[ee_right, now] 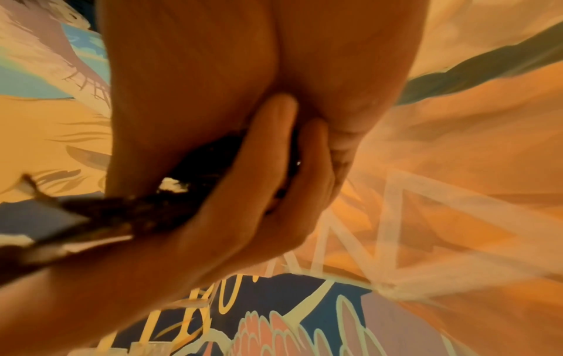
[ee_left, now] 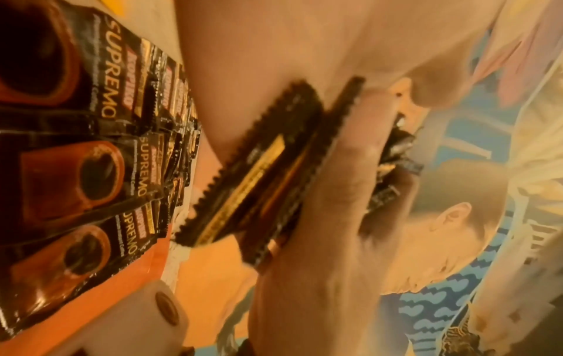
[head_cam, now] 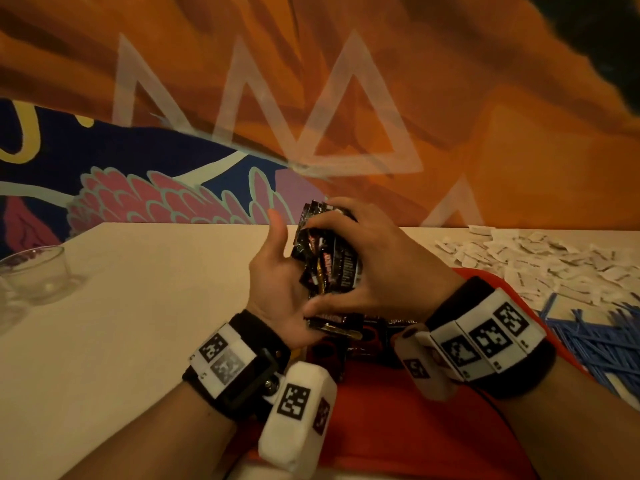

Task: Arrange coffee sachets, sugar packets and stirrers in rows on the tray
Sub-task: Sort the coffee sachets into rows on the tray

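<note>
We've got a fat bunch of black coffee sachets (head_cam: 325, 258) held up in the air above the red tray (head_cam: 391, 420), squeezed between both hands. Our right hand (head_cam: 367, 261) is wrapped over the top and side of the bunch, fingers curled round the far end and thumb hooked under the near end. Our left hand (head_cam: 280, 282) is cupped against the other side, palm turned in, fingers fairly straight and pointing up, thumb low at the bottom of the stack. From the left wrist view you can see the zigzag-cut sachet edges pressed flat between palm and fingers (ee_left: 344, 173), so that hand is more bracing the bunch than clenching it. The right wrist view is blurry, but it does show the dark packets wedged between the two hands.

Under the hands, more coffee sachets (ee_left: 79, 183) are lying on the tray overlapping one another, printed sides up with a coffee cup picture on each. The tray sits on the pale counter (head_cam: 138, 306) right in front of us. To the right of the tray there's a big scattered heap of white sugar packets (head_cam: 540, 261) on the counter, and just nearer than those, also right of the tray, a loose pile of blue stirrers (head_cam: 595, 341). Way off to the left of the tray, at the counter's edge, there's a clear glass cup (head_cam: 38, 271). Behind it all is a painted orange wall (head_cam: 450, 98).
</note>
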A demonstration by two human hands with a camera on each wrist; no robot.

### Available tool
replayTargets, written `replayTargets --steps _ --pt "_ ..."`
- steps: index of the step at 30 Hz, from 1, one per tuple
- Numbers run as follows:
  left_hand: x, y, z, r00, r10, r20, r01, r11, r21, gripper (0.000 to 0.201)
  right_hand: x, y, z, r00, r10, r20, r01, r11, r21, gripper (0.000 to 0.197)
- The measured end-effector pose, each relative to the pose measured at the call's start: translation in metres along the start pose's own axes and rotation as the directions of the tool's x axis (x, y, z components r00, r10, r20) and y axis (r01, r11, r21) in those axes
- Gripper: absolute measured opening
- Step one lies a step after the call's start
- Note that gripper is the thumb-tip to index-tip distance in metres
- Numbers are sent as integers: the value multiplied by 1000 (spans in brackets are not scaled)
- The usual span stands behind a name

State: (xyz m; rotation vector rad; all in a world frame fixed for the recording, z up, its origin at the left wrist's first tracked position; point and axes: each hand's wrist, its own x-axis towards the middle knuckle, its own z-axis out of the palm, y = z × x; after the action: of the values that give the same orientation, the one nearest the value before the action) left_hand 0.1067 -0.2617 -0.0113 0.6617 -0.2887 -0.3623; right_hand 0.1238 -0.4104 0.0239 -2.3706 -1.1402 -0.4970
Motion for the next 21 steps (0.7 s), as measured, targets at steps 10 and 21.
replayTargets --steps 10,21 --pt "5 0 2 997 3 -72 2 997 79 59 1 3 8 996 -43 -79 52 992 116 71" --pt "6 1 -9 999 32 -8 -31 995 97 33 0 4 7 974 202 106 -204 979 2 107"
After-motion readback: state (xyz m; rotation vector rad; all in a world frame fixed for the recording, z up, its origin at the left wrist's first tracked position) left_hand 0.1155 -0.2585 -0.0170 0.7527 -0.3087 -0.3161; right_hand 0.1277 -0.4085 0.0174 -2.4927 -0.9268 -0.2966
